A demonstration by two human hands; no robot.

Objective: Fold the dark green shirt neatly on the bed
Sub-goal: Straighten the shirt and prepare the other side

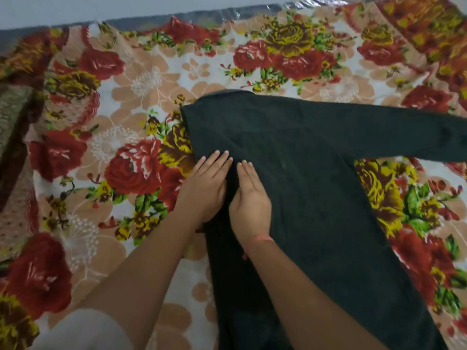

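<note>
The dark green shirt lies flat on the flowered bedspread, its body running from the middle toward the bottom edge. One long sleeve stretches out to the right edge of the view. The left side looks folded in, with a straight edge. My left hand rests flat on that left edge, fingers straight and together, partly on the cloth and partly on the bedspread. My right hand lies palm down on the shirt right beside it, fingers straight. Neither hand grips the fabric.
The bedspread covers the bed out to a far edge with a pale wall or floor beyond. A brown patterned cloth sits at the left edge. A pale garment on my body shows at the bottom left.
</note>
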